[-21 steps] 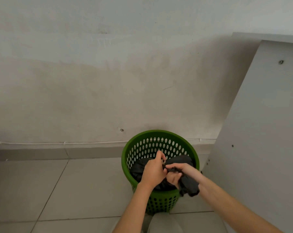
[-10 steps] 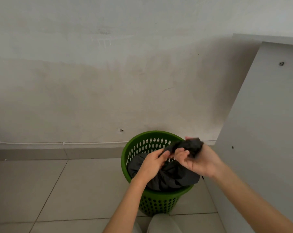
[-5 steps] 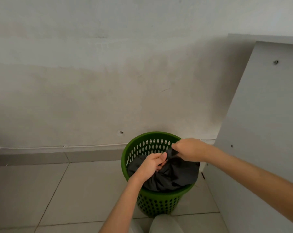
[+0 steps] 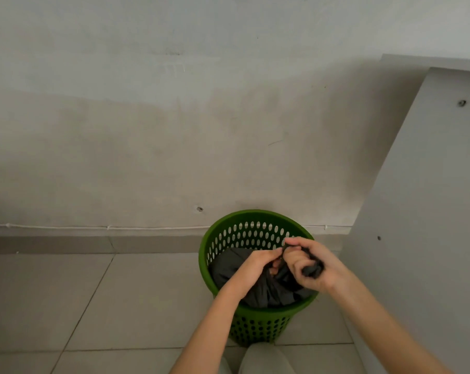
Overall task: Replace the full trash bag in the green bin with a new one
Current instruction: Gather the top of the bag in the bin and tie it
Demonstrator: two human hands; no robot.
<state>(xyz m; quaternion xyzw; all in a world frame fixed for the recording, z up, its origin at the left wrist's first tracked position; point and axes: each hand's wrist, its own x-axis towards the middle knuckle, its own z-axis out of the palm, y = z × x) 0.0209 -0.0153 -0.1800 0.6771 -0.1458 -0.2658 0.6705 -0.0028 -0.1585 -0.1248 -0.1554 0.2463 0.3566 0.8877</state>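
A round green bin (image 4: pixel 251 323) with a perforated wall stands on the tiled floor against the wall. A full black trash bag (image 4: pixel 266 291) fills its inside, its top gathered above the middle. My left hand (image 4: pixel 255 265) pinches the gathered neck of the bag from the left. My right hand (image 4: pixel 310 261) grips a bunched end of the same bag, fingers curled round it, right beside my left hand over the bin.
A grey plaster wall (image 4: pixel 174 130) rises behind the bin, with a thin white cable (image 4: pixel 107 227) along its base. A tall light-grey panel (image 4: pixel 428 211) leans close on the bin's right. Beige floor tiles (image 4: pixel 93 300) spread to the left.
My right hand swung the bag's loose end up and over the far side, then came back down beside my left hand. My left hand stayed on the bag's neck.
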